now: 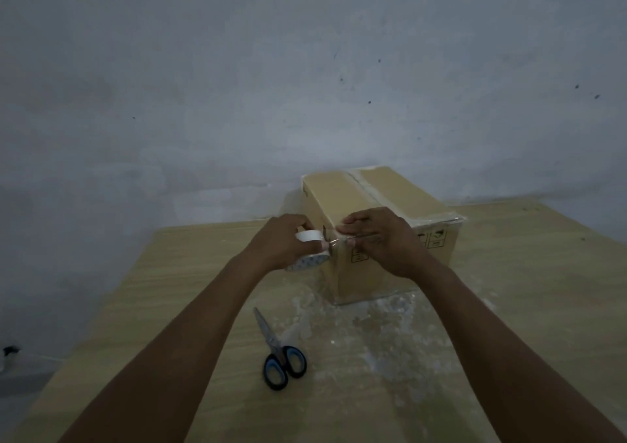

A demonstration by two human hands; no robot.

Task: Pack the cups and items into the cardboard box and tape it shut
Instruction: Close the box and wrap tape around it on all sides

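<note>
Cardboard box (342, 201) was found closed, just right of tape roll (307, 237) gripped by left hand (278, 242); strip end (346, 238) was pinched against near corner by right hand (383, 239).

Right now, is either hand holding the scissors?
No, the scissors lie on the table; left hand grips the tape roll, right hand touches the box.

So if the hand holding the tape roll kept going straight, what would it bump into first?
Probably the cardboard box. The left hand, gripping the tape roll, points at its near corner and is very close. Depth is hard to judge.
</note>
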